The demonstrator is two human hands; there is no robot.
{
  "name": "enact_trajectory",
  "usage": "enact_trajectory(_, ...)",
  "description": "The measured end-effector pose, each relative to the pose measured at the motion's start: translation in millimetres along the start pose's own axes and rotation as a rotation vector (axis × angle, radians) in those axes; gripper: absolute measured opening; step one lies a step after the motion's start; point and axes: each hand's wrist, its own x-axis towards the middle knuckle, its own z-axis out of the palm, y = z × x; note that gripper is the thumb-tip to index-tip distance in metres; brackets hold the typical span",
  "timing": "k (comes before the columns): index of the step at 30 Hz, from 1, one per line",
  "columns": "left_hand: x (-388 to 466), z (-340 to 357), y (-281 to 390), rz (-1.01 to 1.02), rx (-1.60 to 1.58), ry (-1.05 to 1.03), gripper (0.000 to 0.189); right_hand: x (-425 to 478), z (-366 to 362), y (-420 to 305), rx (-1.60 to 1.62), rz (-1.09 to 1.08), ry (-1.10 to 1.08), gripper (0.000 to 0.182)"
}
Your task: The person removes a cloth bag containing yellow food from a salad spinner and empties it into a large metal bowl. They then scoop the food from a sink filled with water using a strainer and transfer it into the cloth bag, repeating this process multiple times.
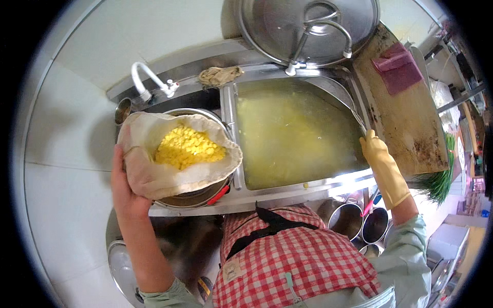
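My bare left hand (pixel 129 188) grips the left side of a pale cloth bag (pixel 150 179), which lies open over a round metal pot (pixel 185 200) in the left sink basin. Small yellow pieces (pixel 188 148), perhaps corn kernels, lie inside the bag. My right hand (pixel 373 148), in a yellow rubber glove, is closed on the handle of a large metal strainer or ladle (pixel 335 90); its bowl is partly under the cloudy yellow-green water (pixel 292 134) that fills the right basin, so its full shape is hidden.
Two faucets (pixel 148 82) (pixel 327 23) stand behind the basins, with a crumpled brown cloth (pixel 219 76) between them. A large round metal lid (pixel 269 27) leans at the back. On the right are a stained board (pixel 404 127), a purple cloth (pixel 398 69) and green stalks (pixel 443 181). Metal pots (pixel 346 219) sit below.
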Motion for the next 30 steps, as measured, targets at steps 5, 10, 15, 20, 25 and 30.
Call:
enact_trajectory(5,2,13,-13,0.023,0.045,0.058,0.048,8,-3,-23,0.742,0.468,-0.462,0.033)
enact_trajectory(10,-8,32,-21,0.004,0.035,0.172,0.048,31,35,-31,1.072,0.318,-0.688,0.038)
enact_trajectory(15,-14,32,-30,0.029,0.025,0.16,0.048,24,43,-102,1.113,0.291,-0.819,0.038)
enact_trajectory(20,-14,20,-32,-0.025,0.011,0.102,0.05,17,42,-157,1.172,0.179,-0.909,0.037)
enact_trajectory(25,-20,16,-30,0.008,0.015,0.159,0.051,20,45,-151,1.367,0.075,-1.192,0.043)
enact_trajectory(30,-21,26,-36,0.037,0.043,0.031,0.05,2,42,-124,1.522,-0.003,-1.324,0.049)
